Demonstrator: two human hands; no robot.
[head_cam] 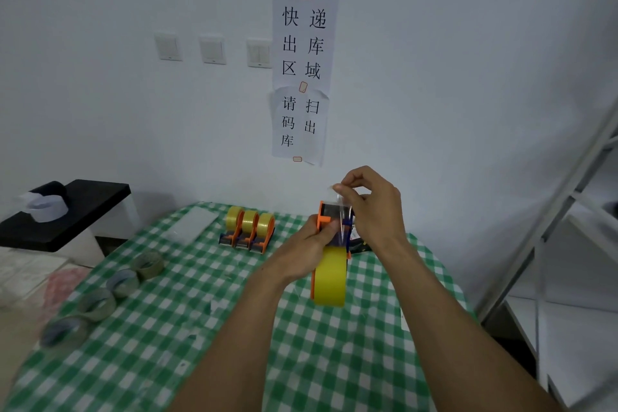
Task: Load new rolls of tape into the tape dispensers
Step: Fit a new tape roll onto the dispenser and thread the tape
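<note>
Fingers of the left hand (309,244) are curling round the orange tape dispenser (325,213), gripping it by its upper body and holding it upright above the green-checked tablecloth (234,328). A yellow tape roll (331,278) is sitting in the dispenser's lower part, hanging just below that hand. The right hand (371,201) is pinching the clear tape end (340,197) between thumb and fingertips, holding it up over the dispenser's top edge, so the strip is running down across the front of the dispenser.

At the far side of the cloth, three loaded dispensers (249,231) are standing side by side, each carrying a yellow roll. Four dull grey-green tape rolls (123,283) are lying in a slanting row near the left edge. A black-topped stand (83,207) to the left is bearing a white roll (45,209). On the wall behind, a paper sign (302,77) is hanging beside three light switches (212,48), and a white metal rack (568,211) is leaning into view at the right.
</note>
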